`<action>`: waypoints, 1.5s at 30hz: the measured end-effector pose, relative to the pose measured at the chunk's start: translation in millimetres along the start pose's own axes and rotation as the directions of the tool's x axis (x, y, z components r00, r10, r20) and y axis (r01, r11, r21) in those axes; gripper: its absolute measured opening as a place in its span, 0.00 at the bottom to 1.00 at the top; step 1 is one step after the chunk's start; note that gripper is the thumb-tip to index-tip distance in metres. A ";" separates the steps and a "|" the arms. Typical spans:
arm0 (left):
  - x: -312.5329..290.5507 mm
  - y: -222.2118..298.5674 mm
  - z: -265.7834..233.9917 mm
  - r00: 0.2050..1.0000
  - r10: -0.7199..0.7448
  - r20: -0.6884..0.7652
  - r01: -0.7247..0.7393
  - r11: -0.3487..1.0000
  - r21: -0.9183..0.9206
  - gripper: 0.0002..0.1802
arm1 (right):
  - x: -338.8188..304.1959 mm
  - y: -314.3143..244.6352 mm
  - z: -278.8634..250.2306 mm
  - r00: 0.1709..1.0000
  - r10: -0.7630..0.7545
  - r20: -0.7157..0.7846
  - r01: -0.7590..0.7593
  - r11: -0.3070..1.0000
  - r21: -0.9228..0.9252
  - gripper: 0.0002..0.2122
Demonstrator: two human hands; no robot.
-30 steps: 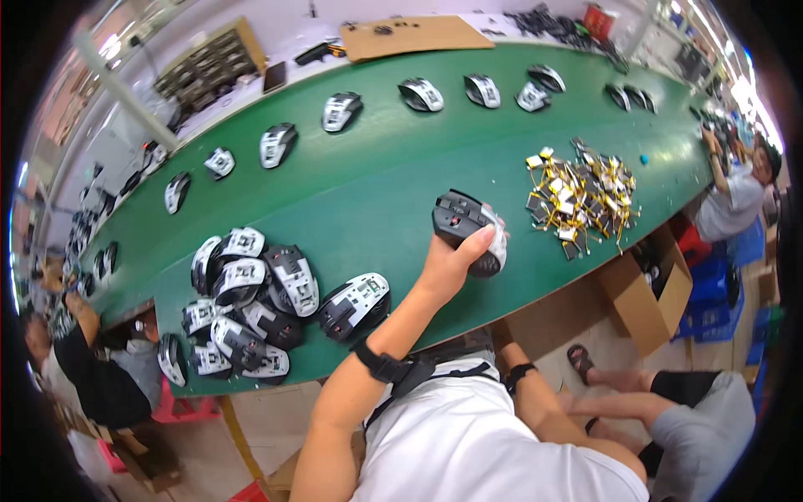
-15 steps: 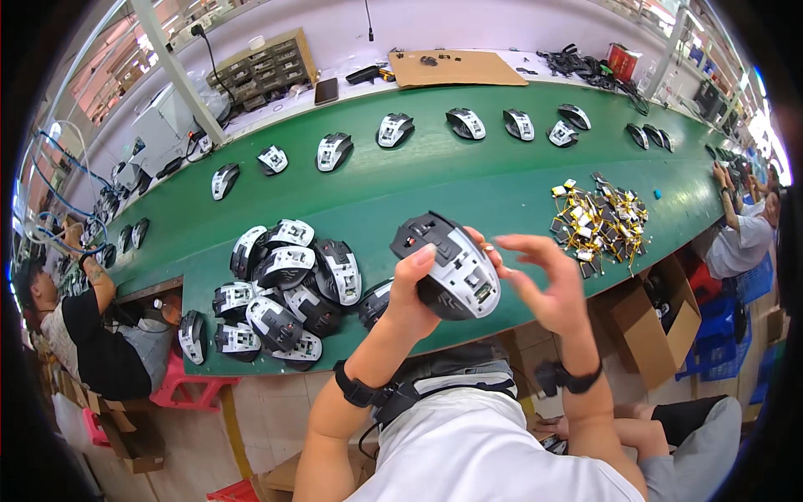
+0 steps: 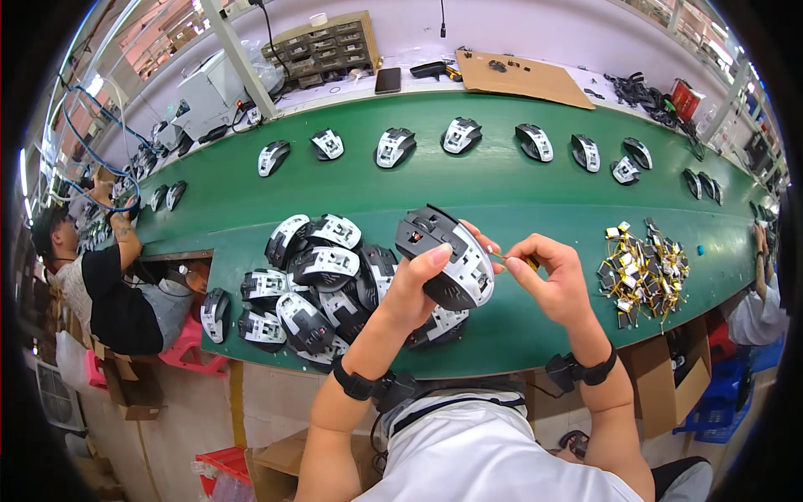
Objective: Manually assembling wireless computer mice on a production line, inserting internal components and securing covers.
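A partly open black-and-white computer mouse [image 3: 456, 261] is held up over the table's near edge. My left hand [image 3: 410, 289] grips it, thumb on top and fingers around its sides. To the right of the mouse, my right hand [image 3: 556, 280] is closed in a pinch on a small wired battery [image 3: 533, 264], mostly hidden by the fingers. Thin wires [image 3: 500, 255] stretch from these fingertips toward the mouse's right side, by my left fingertips; whether they are joined to it I cannot tell. A heap of similar mice [image 3: 326, 266] lies left of my hands.
On the right lies a pile of small wired batteries [image 3: 640, 276] with yellow tape. Several mice [image 3: 395, 148] stand in a row along the green table [image 3: 468, 188]. Behind are a phone [image 3: 388, 80], cardboard [image 3: 523, 79] and a drawer unit [image 3: 330, 50]. Co-workers sit at left and right.
The view has swung left, so the table's things appear farther right. My right hand's fingers, spread before, are now pinched with wires drawn out beside the mouse. My left hand keeps its grip.
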State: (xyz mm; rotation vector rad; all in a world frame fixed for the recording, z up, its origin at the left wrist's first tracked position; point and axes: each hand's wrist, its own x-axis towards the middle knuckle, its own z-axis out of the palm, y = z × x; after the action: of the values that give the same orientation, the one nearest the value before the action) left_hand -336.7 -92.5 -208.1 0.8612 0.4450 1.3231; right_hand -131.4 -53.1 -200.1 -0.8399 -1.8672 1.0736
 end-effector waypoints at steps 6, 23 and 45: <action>7.9 -1.6 -8.2 0.999 0.053 -0.004 -0.052 0.989 0.135 0.32 | 21.3 7.7 7.9 0.997 0.082 0.011 -0.083 0.969 0.231 0.04; 19.0 2.8 -27.3 0.996 0.058 -0.063 -0.053 0.996 0.075 0.35 | 41.1 10.3 4.0 0.949 0.212 0.234 -0.255 0.951 0.172 0.06; 14.6 -12.7 -43.3 0.985 0.171 0.000 -0.170 0.978 0.120 0.30 | 35.6 35.9 15.1 0.953 0.221 0.206 -0.283 0.894 0.347 0.06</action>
State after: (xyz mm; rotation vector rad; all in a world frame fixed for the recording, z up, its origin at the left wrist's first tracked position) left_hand -356.4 -66.1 -242.2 1.0110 0.4705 1.4702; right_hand -155.4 -13.8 -225.8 -0.8008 -1.6294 1.6452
